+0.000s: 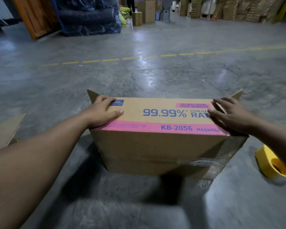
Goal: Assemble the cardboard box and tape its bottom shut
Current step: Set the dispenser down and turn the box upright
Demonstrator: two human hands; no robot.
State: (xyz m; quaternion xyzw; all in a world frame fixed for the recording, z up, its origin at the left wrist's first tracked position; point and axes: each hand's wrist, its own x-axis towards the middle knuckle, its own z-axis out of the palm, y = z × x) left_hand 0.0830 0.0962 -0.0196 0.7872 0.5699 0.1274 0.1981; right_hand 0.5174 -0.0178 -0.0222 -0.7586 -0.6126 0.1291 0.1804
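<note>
A brown cardboard box point(157, 146) with a pink band and blue print lies on its side on the concrete floor in front of me. Clear tape runs across the seam of the face turned toward me, wrinkled at the right end. Flap corners stick out at the far left and far right. My left hand point(102, 113) rests on the left end of the printed upper face, fingers extended over the far edge. My right hand point(230, 114) rests flat on the right end, fingers spread. A yellow tape dispenser point(271, 164) lies on the floor to the right of the box.
Another piece of open cardboard point(5, 131) lies at the left edge. A dashed yellow line point(139, 57) crosses the floor ahead. Far back stand stacked boxes point(145, 12), wrapped dark bundles point(89, 15), an orange frame and pallets of cardboard.
</note>
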